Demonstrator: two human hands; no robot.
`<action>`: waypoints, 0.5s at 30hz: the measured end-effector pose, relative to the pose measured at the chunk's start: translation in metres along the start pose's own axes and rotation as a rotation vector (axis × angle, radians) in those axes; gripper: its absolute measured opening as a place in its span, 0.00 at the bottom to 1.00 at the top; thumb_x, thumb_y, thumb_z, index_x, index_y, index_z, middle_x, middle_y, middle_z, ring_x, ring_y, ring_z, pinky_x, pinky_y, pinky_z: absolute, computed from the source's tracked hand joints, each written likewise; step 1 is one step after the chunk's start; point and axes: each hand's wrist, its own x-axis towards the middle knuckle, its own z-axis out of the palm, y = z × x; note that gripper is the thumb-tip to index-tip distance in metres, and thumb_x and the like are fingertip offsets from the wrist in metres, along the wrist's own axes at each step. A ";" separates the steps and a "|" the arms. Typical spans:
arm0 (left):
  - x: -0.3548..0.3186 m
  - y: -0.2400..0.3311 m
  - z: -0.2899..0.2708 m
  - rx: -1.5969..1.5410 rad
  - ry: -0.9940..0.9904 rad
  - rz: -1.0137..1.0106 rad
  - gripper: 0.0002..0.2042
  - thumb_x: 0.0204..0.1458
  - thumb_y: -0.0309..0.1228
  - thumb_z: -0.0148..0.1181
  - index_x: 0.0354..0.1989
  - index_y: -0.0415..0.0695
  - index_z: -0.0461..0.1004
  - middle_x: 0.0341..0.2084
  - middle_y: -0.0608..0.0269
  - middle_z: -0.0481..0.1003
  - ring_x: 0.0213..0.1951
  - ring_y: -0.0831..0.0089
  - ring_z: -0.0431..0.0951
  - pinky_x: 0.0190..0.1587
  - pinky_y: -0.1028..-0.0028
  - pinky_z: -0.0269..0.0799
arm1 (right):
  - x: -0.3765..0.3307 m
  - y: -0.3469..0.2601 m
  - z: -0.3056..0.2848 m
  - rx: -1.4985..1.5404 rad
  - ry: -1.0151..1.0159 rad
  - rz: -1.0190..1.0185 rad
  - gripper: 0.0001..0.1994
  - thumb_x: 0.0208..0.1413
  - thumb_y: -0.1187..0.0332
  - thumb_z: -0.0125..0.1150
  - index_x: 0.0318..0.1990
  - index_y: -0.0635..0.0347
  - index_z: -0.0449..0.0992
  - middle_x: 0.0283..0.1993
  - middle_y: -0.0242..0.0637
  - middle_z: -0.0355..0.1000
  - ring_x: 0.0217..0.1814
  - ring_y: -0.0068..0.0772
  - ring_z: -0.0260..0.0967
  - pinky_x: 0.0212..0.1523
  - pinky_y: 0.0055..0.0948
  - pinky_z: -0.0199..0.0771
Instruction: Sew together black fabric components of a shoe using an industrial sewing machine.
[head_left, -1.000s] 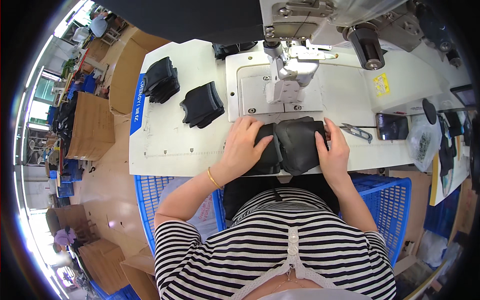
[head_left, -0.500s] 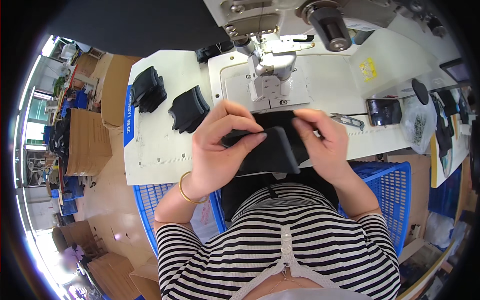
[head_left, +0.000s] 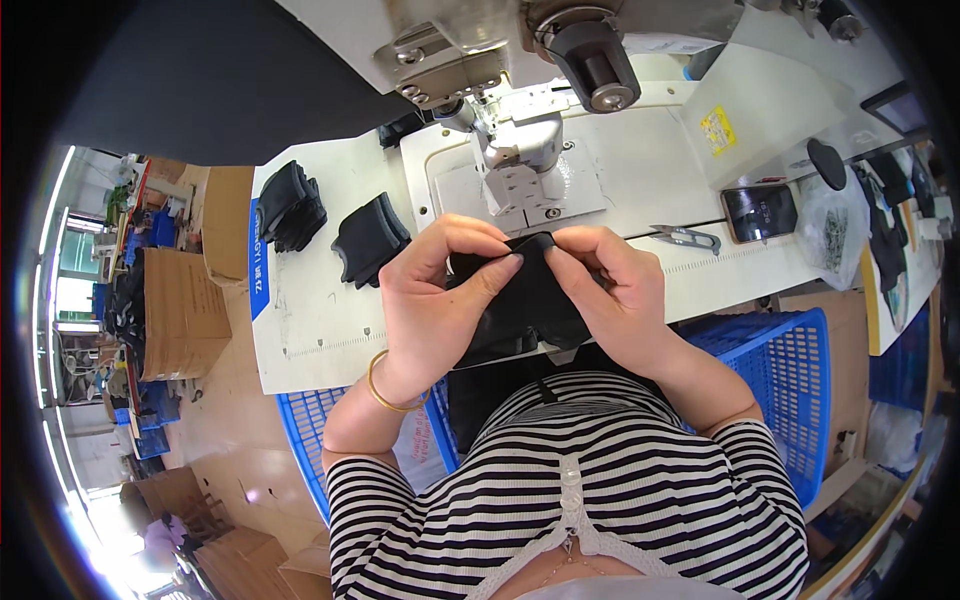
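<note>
A black fabric piece (head_left: 530,300) hangs between my two hands, just in front of the sewing machine (head_left: 520,170). With thumb and fingers my left hand (head_left: 440,290) pinches its upper edge. My right hand (head_left: 615,290) grips the same edge close beside it, and the fingertips of both hands nearly meet. Below the fingers the cloth drapes down over the table's front edge. Two piles of dark cut fabric pieces, a nearer stack (head_left: 370,238) and a farther stack (head_left: 290,207), lie on the table left of my left hand.
Thread snips (head_left: 688,238) and a phone (head_left: 760,213) lie on the white table (head_left: 320,310) at the right, near a clear plastic bag (head_left: 838,235). Blue plastic baskets stand below, one on the right (head_left: 775,385) and one on the left (head_left: 305,425). Cardboard boxes (head_left: 180,310) stand farther left.
My hands have drawn together along the fabric's edge, the right one moving left. The grey strip that showed on the cloth has turned out of sight. The view has shifted slightly.
</note>
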 end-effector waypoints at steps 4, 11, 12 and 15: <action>0.003 0.002 0.004 -0.014 0.041 -0.005 0.05 0.48 0.16 0.66 0.34 0.36 0.79 0.32 0.63 0.78 0.36 0.79 0.76 0.41 0.81 0.71 | 0.001 0.001 0.003 -0.043 0.028 -0.036 0.06 0.59 0.75 0.59 0.43 0.65 0.75 0.29 0.38 0.76 0.26 0.21 0.73 0.27 0.22 0.71; 0.004 -0.001 0.007 0.055 0.030 0.017 0.06 0.48 0.18 0.66 0.36 0.38 0.81 0.29 0.64 0.78 0.34 0.80 0.76 0.40 0.81 0.70 | 0.001 0.000 0.006 -0.107 0.065 -0.092 0.06 0.59 0.76 0.59 0.43 0.64 0.75 0.29 0.39 0.76 0.26 0.27 0.73 0.28 0.24 0.71; 0.003 -0.002 0.008 0.055 0.027 0.018 0.06 0.48 0.18 0.66 0.36 0.38 0.81 0.29 0.64 0.78 0.34 0.80 0.76 0.40 0.81 0.70 | 0.001 0.000 0.006 -0.119 0.067 -0.094 0.06 0.59 0.76 0.59 0.43 0.64 0.75 0.29 0.39 0.75 0.26 0.27 0.73 0.28 0.24 0.71; 0.002 -0.005 0.009 0.105 0.057 0.063 0.06 0.48 0.18 0.66 0.35 0.38 0.81 0.29 0.64 0.79 0.34 0.80 0.76 0.39 0.81 0.70 | 0.000 -0.001 0.009 -0.093 0.081 -0.085 0.07 0.58 0.76 0.59 0.43 0.64 0.74 0.29 0.39 0.75 0.26 0.28 0.73 0.28 0.24 0.71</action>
